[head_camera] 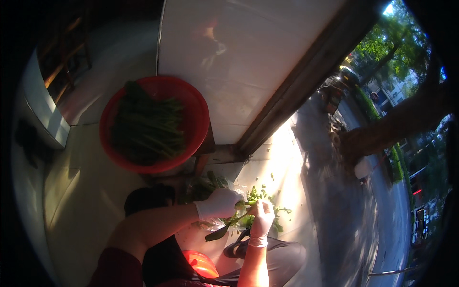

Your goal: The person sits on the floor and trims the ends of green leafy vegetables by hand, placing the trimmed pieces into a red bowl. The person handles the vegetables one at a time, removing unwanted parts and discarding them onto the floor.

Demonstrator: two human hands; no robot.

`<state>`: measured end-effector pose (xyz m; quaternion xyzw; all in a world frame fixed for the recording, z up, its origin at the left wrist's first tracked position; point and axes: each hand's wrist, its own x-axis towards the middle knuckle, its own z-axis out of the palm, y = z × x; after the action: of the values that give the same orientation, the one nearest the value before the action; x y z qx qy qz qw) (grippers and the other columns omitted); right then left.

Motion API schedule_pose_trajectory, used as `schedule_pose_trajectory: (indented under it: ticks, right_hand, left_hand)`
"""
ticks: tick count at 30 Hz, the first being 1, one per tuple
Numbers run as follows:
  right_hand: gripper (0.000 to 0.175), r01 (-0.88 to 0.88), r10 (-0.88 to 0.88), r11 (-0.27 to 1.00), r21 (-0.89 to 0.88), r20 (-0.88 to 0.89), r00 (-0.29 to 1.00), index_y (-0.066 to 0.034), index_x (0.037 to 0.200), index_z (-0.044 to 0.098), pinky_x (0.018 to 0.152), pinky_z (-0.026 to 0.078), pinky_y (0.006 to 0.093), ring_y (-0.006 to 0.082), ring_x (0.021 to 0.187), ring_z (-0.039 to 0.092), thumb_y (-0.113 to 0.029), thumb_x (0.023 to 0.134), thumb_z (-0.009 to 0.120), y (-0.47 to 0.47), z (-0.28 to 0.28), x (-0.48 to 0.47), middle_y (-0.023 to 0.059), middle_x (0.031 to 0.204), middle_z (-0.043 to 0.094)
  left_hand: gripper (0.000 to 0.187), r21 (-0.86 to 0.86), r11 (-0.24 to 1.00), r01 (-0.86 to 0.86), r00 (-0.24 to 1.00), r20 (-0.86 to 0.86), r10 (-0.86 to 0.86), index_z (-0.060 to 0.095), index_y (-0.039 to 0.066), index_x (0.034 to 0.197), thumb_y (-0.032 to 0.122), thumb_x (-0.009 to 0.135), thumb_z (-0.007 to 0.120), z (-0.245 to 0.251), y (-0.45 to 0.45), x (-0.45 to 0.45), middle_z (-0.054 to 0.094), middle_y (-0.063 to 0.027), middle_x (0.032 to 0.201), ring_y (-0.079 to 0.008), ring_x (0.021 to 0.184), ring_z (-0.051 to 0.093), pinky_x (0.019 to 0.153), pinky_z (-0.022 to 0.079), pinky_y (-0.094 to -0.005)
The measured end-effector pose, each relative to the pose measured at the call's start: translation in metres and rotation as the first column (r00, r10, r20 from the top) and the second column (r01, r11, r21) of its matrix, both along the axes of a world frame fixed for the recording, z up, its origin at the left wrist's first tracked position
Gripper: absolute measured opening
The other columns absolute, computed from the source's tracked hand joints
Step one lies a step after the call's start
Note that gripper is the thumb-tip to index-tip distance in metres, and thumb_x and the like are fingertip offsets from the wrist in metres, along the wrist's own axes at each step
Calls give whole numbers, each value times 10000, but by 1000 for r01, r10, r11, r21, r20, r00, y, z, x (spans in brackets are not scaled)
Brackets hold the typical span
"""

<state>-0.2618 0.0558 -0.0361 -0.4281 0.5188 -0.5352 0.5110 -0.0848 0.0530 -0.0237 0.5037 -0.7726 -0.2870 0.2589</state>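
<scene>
White thin gloves cover both of my hands. My left hand [223, 203] grips one end of a green vegetable stem [248, 203], and my right hand [263, 217] pinches it at the other end. A dark leaf [217, 234] on a thin stalk hangs down to the left from my right fingers. Below my hands, cut leaves and stem bits [259, 194] lie about a clear plastic bag [217, 224] on the floor. To the upper left, a red plastic basin [195, 97] holds a heap of leafy green stems [148, 129].
The basin rests on a wooden stool [203, 161] against a tiled wall [236, 79]. A red plastic object [201, 263] is between my legs. At right are sunlit floor tiles [287, 150], a tree trunk [387, 125] and a road [391, 229]. A wooden chair [68, 66] stands far left.
</scene>
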Motion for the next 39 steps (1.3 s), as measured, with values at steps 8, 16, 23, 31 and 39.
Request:
schedule_pose_trajectory:
  ticks: [8, 16, 23, 31, 39]
  right_hand:
    - [197, -84, 69, 994, -74, -192, 979, 1, 915, 604, 600, 489, 274, 138, 644, 588, -190, 933, 560, -12, -17, -26, 41, 719, 575]
    - [122, -171, 171, 985, -10, -28, 985, -17, 1024, 619, 690, 459, 211, 76, 756, 557, -46, 910, 587, -1, -12, 7, 23, 909, 639]
    - [143, -109, 50, 975, -193, -289, 956, 15, 1008, 636, 696, 472, 225, 88, 777, 581, -88, 916, 603, 1, -29, 7, 33, 872, 653]
    - [195, -219, 176, 974, -63, -398, 900, 9, 911, 601, 702, 495, 290, 181, 725, 625, -179, 944, 563, 0, -23, 8, 95, 845, 652]
    - [320, -441, 423, 897, 40, -369, 827, 11, 829, 556, 580, 486, 308, 181, 620, 637, -215, 1007, 417, 2, -21, 5, 127, 684, 607]
  left_hand:
    - [183, -117, 969, 220, 948, -208, -240, 641, 65, 900, 179, 759, 672, 11, 16, -6, 620, -136, 789, -347, 780, 608, 685, 471, -423]
    - [305, 506, 849, 153, 743, -625, 238, 607, 34, 1003, 164, 775, 761, -13, -7, -4, 628, -19, 909, -99, 854, 564, 793, 470, -268]
    - [333, 567, 787, 243, 719, -650, 246, 642, 8, 1089, 123, 797, 752, -26, -1, -13, 665, -22, 969, -94, 853, 592, 765, 486, -259]
    - [165, 442, 894, 72, 916, -385, 116, 638, 11, 914, 140, 823, 685, -22, 1, -13, 641, -40, 762, -105, 729, 569, 701, 475, -281]
    - [271, 469, 875, 118, 933, -354, 64, 620, -21, 898, 236, 840, 686, 2, 16, -4, 669, -100, 784, -149, 732, 596, 717, 483, -323]
